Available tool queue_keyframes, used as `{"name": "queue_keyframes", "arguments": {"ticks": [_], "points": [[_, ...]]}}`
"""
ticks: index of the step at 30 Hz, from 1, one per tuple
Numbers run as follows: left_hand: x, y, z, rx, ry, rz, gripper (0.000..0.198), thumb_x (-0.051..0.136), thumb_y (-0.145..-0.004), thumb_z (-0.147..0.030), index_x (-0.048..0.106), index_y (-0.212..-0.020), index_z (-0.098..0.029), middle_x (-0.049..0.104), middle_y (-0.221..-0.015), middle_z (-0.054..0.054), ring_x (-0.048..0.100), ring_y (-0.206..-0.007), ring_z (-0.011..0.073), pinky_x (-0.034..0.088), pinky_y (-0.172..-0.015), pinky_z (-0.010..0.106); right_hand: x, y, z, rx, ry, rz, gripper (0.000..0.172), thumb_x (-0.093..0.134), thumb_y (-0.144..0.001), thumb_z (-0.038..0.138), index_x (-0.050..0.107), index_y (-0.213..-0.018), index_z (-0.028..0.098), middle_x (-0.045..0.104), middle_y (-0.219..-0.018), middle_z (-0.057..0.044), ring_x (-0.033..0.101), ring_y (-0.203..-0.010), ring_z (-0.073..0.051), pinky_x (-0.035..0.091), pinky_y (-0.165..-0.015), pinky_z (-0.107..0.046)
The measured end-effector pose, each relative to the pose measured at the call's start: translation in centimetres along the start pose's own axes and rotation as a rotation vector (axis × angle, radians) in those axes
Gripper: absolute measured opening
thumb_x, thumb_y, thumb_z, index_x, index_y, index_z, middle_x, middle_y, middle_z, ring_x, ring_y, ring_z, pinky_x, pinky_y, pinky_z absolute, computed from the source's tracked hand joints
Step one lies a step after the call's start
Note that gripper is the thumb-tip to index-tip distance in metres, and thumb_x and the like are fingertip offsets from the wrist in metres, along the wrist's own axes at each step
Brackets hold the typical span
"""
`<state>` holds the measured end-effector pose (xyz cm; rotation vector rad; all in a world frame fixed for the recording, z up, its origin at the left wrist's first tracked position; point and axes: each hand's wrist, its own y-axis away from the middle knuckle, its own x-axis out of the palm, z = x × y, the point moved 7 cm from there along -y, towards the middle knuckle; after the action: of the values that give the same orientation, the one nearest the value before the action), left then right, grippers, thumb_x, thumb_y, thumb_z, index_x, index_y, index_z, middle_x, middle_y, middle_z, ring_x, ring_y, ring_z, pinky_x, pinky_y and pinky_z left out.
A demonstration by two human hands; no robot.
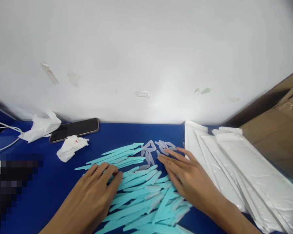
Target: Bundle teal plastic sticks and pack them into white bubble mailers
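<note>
1. On my feed the blue surface (114,132) meets a white wall (146,58) marked with torn, peeling patches (49,73).
2. To the left I see a dark-screened, flat rectangular phone (74,129), a crumpled white sheet (42,126) overlapping its far end, a wadded white tissue (72,149) just beside its near edge, and a thin white cable (6,123).
3. To the right, overlapping white padded film packets (254,172) lie close by the right forearm, with a brown cardboard box (273,133) beyond them.
4. The slim turquoise plastic razor-like tools with pale, widened ends (136,195) lie fanned in a loose heap between both hands, most of those ends pointing right; a smaller row (122,154) lies further back, near the left hand.
5. Small translucent, pale lilac plastic sleeves (150,146) are scattered behind the heap.
6. The left hand (100,185) is at the heap's left side, fingers bent, thumb apart from the index (I cannot tell whether they grip anything, since the hand blocks my view).
7. The right hand (188,172) has its fingers extended and spread, tips at the sleeves, covering part of the heap's edge.
8. A red mark on the tissue is too small for me to read.
</note>
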<state>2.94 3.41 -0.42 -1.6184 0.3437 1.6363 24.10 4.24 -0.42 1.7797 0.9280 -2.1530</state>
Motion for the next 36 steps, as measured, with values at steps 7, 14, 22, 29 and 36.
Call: {"name": "queue_keyframes", "arguments": {"ticks": [7, 14, 22, 29, 36], "points": [[-0.2, -0.1, 0.0, 0.065, -0.002, 0.012, 0.048, 0.037, -0.08, 0.007, 0.067, -0.106, -0.021, 0.068, -0.098, 0.006, 0.061, -0.092, 0.0246, 0.048, -0.082, 0.041, 0.1, 0.2, -0.3, 0.003, 0.009, -0.021, 0.044, 0.048, -0.089, -0.003, 0.063, -0.123, 0.02, 0.075, -0.112, -0.006, 0.068, -0.109, -0.023, 0.046, -0.105, -0.048], [-0.4, -0.4, 0.1, 0.062, -0.002, 0.02, 0.041, 0.037, -0.08, 0.006, 0.066, -0.097, -0.018, 0.067, -0.093, 0.008, 0.061, -0.085, 0.0246, 0.048, -0.079, 0.042, -0.4, 0.1, 0.1, -0.017, 0.031, 0.004, 0.042, 0.046, -0.092, -0.002, 0.061, -0.126, 0.018, 0.074, -0.112, -0.008, 0.068, -0.106, -0.023, 0.046, -0.103, -0.047], [0.1, 0.3, -0.9, 0.077, 0.075, -0.037, 0.051, 0.035, -0.083, 0.007, 0.06, -0.119, -0.019, 0.066, -0.103, 0.007, 0.059, -0.096, 0.0246, 0.044, -0.087, 0.042, 0.7, 0.1, 1.0, -0.144, 0.031, 0.058, 0.054, 0.051, -0.086, -0.003, 0.055, -0.137, 0.018, 0.064, -0.136, -0.005, 0.061, -0.123, -0.024, 0.05, -0.103, -0.047], [0.1, 1.0, -1.5, 0.088, 0.109, -0.084, 0.047, 0.037, -0.09, 0.004, 0.057, -0.127, -0.017, 0.065, -0.105, 0.008, 0.059, -0.098, 0.025, 0.046, -0.084, 0.039, -0.4, 0.2, 0.8, -0.117, -0.028, -0.019, 0.043, 0.046, -0.091, -0.004, 0.061, -0.126, 0.015, 0.075, -0.116, -0.007, 0.07, -0.106, -0.022, 0.053, -0.097, -0.044], [-0.9, -0.2, 0.2, -0.064, 0.228, -0.132, 0.023, 0.047, -0.099, -0.019, 0.06, -0.118, -0.015, 0.063, -0.097, 0.008, 0.061, -0.085, 0.0193, 0.051, -0.068, 0.03, -1.7, 0.3, 0.3, 0.031, -0.265, -0.156, 0.04, 0.048, -0.096, 0.005, 0.055, -0.132, 0.022, 0.072, -0.118, -0.004, 0.07, -0.103, -0.018, 0.057, -0.091, -0.034]]}}
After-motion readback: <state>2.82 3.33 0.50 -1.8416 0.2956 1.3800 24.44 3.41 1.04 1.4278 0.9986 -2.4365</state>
